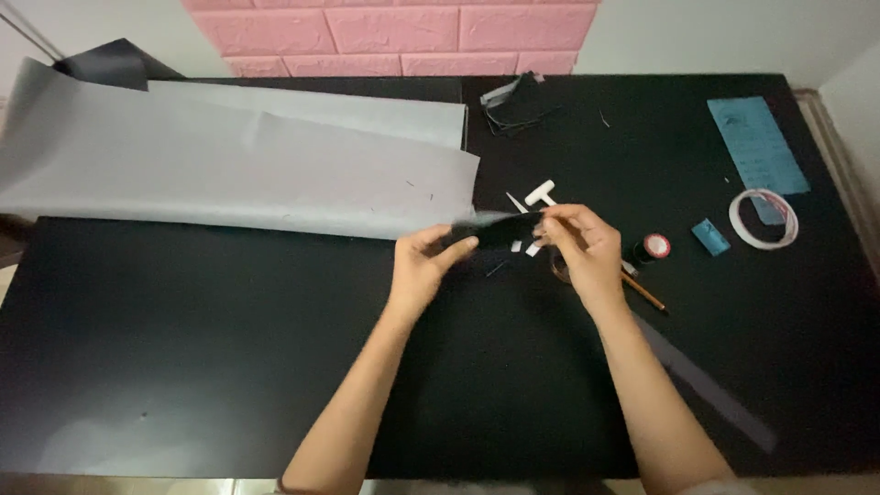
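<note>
1. At frame centre, the left hand [423,264] and the right hand [579,244] each had fingers pinched shut on an end of a black strip [502,227], held above the black surface [183,367].
2. Farther back, upper left, lay a grey sheet [229,160].

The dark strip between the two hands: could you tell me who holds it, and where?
Both hands hold the dark strip: left hand at its left end, right hand at its right end.
</note>
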